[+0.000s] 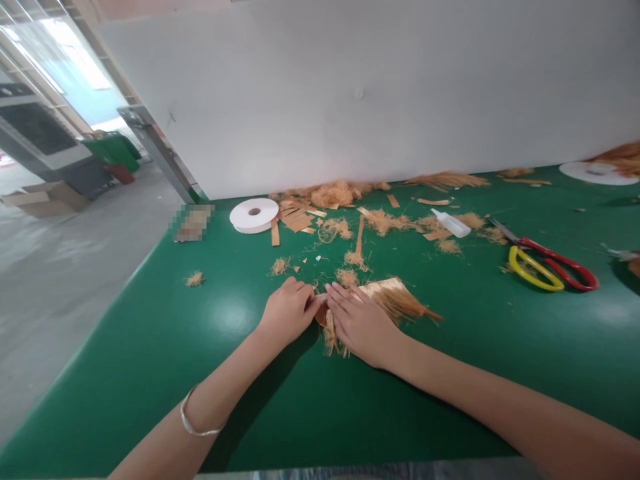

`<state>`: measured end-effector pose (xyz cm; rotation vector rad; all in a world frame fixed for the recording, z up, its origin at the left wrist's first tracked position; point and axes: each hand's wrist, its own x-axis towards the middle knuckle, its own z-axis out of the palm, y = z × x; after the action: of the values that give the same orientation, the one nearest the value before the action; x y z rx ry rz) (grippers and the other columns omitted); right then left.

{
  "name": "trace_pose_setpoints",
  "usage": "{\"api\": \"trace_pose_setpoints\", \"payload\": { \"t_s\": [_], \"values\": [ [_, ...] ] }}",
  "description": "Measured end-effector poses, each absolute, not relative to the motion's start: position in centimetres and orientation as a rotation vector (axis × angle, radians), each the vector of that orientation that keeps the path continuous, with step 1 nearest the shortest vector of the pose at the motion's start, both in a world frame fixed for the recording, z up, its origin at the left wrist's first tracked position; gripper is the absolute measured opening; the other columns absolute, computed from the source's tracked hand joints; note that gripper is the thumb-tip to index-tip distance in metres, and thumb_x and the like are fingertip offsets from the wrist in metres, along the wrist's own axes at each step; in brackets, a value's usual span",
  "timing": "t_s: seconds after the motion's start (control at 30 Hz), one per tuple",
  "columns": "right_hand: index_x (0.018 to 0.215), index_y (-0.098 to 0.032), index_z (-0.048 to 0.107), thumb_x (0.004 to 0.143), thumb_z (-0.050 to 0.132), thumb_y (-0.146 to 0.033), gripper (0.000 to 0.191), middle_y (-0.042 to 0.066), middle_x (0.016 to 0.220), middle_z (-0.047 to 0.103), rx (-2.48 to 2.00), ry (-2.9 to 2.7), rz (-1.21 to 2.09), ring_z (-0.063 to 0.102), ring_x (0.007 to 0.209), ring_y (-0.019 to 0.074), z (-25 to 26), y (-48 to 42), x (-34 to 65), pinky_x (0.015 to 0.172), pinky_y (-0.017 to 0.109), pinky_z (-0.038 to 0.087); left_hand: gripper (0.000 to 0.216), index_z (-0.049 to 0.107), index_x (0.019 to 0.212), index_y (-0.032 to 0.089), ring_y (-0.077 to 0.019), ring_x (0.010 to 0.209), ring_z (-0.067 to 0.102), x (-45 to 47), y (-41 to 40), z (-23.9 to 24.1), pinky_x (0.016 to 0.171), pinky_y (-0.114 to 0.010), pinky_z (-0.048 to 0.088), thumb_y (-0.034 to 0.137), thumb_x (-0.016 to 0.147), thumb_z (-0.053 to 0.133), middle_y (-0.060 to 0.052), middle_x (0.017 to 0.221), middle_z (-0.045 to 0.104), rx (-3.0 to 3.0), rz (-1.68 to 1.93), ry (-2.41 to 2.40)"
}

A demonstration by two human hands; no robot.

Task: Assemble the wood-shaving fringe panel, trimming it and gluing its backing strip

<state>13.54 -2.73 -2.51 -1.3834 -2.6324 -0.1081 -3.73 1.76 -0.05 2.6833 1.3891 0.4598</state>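
Fringed fibre strip (395, 293): lay on green tabletop (350, 427), beneath our right hand (367, 327), which rested flat, unclamped, apparently steadying it. Left hand (290, 310): curled at strip's left end; pinch hidden, we could not tell grip. Scissors (524, 244): right of strip, perhaps for easy reach.

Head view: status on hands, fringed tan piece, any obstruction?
Left hand curled, right hand flat, both at fringed tan piece. Piece partly hidden by right hand. Loose tan fibre tufts just beyond.
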Motion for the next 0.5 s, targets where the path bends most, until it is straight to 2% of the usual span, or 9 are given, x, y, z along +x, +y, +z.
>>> {"api": "trace_pose_setpoints", "payload": {
  "t_s": [0.3, 0.43, 0.5],
  "values": [
    [0.135, -0.002, 0.041, 0.093, 0.022, -0.024, 0.051, 0.016, 0.143, 0.033, -1.407, -2.661, -0.057, 0.029, 0.134, 0.0280, -2.4, -2.8, 13.6, 0.108, 0.052, 0.028, 0.029, 0.058, 0.082, 0.018, -0.0219, 0.080, 0.048, -5.1, 1.2, 1.3, 0.070, -0.034, 0.042, 0.046, 0.080, 0.054, -0.007, 0.081, 0.057, 2.890, 0.292, 1.100],
    [0.135, -0.003, 0.042, 0.093, 0.023, -0.026, 0.052, 0.017, 0.141, 0.037, -1.392, -2.648, -0.043, 0.032, 0.133, 0.0283, -2.3, -2.7, 13.6, 0.107, 0.053, 0.028, 0.043, 0.060, 0.096, 0.017, -0.0239, 0.085, 0.048, -5.6, 1.4, 1.3, 0.072, -0.036, 0.043, 0.054, 0.074, 0.058, -0.008, 0.087, 0.057, 2.928, 0.315, 1.025],
    [0.136, -0.004, 0.040, 0.093, 0.022, -0.027, 0.052, 0.017, 0.140, 0.038, -1.400, -2.633, -0.042, 0.033, 0.132, 0.0280, -2.2, -2.7, 13.5, 0.107, 0.053, 0.028, 0.046, 0.060, 0.097, 0.017, -0.0242, 0.086, 0.048, -5.5, 1.4, 1.2, 0.073, -0.036, 0.043, 0.057, 0.073, 0.058, -0.008, 0.088, 0.057, 2.955, 0.308, 1.015]
  ]
}}
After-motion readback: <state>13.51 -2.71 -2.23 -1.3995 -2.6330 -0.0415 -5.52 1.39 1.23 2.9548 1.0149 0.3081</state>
